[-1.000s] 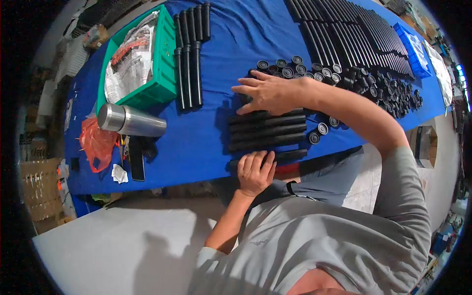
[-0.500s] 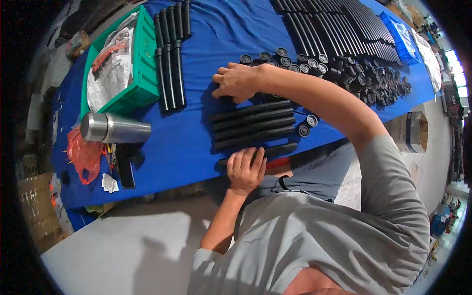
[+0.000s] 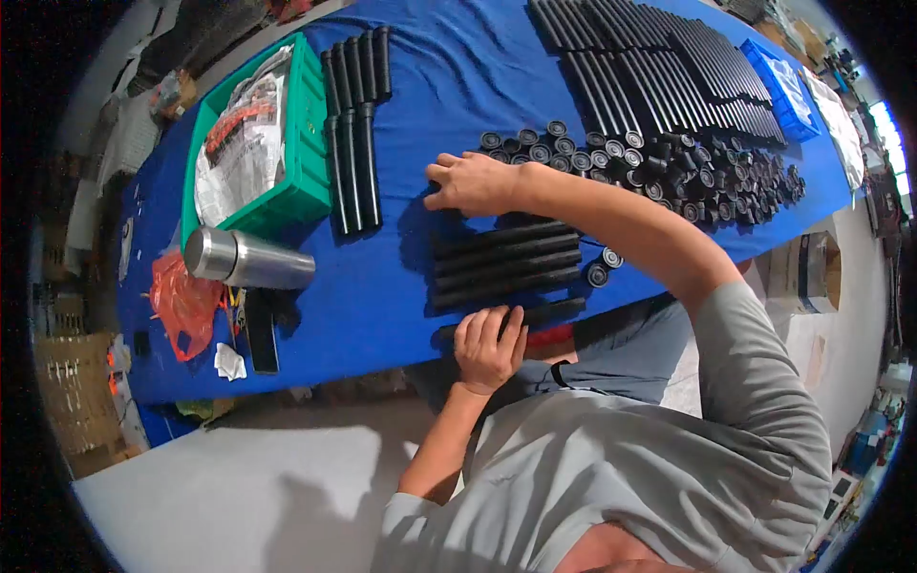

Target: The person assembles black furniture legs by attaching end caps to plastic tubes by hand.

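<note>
Right-hand grip hidden

Your left hand [image 3: 490,350] covers part of a black cylindrical tube [image 3: 556,310] near the blue cloth's [image 3: 382,315] edge; clamped or resting, cannot tell. Your right hand [image 3: 473,183] curls, fingertips obscured; grip cannot be told.

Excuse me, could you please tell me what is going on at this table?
A person's left hand holds one black tube at the near edge of the blue-covered table. The right hand is curled beyond a short row of tubes; its grip is hard to make out. Loose black caps lie piled to the right, with many more tubes in ranks behind them.
</note>
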The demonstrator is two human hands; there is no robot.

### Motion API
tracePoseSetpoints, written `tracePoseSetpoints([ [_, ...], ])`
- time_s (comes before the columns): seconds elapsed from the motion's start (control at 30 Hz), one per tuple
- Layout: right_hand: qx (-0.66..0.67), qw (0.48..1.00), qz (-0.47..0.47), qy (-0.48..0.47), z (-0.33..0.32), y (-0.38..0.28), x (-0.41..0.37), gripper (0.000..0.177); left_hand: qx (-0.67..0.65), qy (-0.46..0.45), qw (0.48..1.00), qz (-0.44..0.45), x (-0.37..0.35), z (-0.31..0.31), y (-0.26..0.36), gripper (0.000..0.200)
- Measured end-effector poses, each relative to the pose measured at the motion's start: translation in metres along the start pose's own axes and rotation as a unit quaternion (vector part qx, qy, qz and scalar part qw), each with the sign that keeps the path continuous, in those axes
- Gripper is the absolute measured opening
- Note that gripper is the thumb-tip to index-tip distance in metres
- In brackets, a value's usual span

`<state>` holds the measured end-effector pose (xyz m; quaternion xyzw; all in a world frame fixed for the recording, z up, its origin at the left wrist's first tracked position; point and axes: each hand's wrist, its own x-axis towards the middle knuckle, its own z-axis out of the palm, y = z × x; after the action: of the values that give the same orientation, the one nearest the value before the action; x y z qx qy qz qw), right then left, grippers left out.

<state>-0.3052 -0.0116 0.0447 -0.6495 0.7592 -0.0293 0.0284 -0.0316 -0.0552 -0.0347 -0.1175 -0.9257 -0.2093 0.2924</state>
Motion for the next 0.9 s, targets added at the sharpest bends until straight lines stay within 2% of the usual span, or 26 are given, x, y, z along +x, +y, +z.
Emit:
tracePoseSetpoints([
  [0.2, 0.073, 0.987, 0.088, 0.109, -0.048, -0.006, -0.03, 0.045, 0.022, -0.003, 1.0, 0.004, 0.0, 0.001, 0.001, 0.031],
  [0.27, 0.088, 0.978, 0.104, 0.16, -0.056, -0.003, -0.067, 0.044, 0.021, 0.009, 1.0, 0.009, -0.001, 0.003, 0.0, 0.031],
  [0.33, 0.048, 0.974, 0.169, 0.143, -0.064, 0.008, -0.113, 0.049, 0.016, 0.014, 1.0, 0.008, -0.001, 0.004, 0.001, 0.031],
  [0.47, 0.05, 0.945, 0.29, 0.143, -0.098, 0.041, -0.232, 0.047, 0.005, 0.0, 1.0, 0.013, -0.001, 0.002, -0.001, 0.033],
  [0.53, 0.035, 0.917, 0.349, 0.189, -0.112, 0.056, -0.299, 0.046, 0.022, 0.003, 1.0, 0.02, -0.002, 0.003, 0.0, 0.032],
  [0.6, 0.023, 0.876, 0.439, 0.199, -0.126, 0.071, -0.36, 0.046, 0.036, 0.002, 0.999, 0.025, -0.003, 0.004, -0.001, 0.03],
  [0.67, 0.015, 0.822, 0.538, 0.187, -0.126, 0.097, -0.428, 0.054, 0.044, -0.001, 0.999, 0.027, -0.003, 0.004, 0.0, 0.027],
  [0.7, -0.046, 0.812, 0.535, 0.229, -0.11, 0.114, -0.468, 0.051, 0.041, -0.003, 0.999, 0.028, -0.003, 0.004, 0.001, 0.029],
  [0.8, 0.038, 0.758, 0.607, 0.235, -0.094, 0.132, -0.53, 0.049, 0.04, -0.009, 0.999, 0.031, -0.002, 0.002, 0.002, 0.032],
  [0.87, 0.073, 0.714, 0.669, 0.193, -0.064, 0.156, -0.566, 0.052, 0.047, -0.017, 0.998, 0.031, -0.002, 0.002, 0.003, 0.032],
  [0.9, 0.015, 0.738, 0.659, 0.147, -0.056, 0.162, -0.57, 0.051, 0.055, -0.014, 0.998, 0.025, -0.002, 0.003, 0.003, 0.028],
])
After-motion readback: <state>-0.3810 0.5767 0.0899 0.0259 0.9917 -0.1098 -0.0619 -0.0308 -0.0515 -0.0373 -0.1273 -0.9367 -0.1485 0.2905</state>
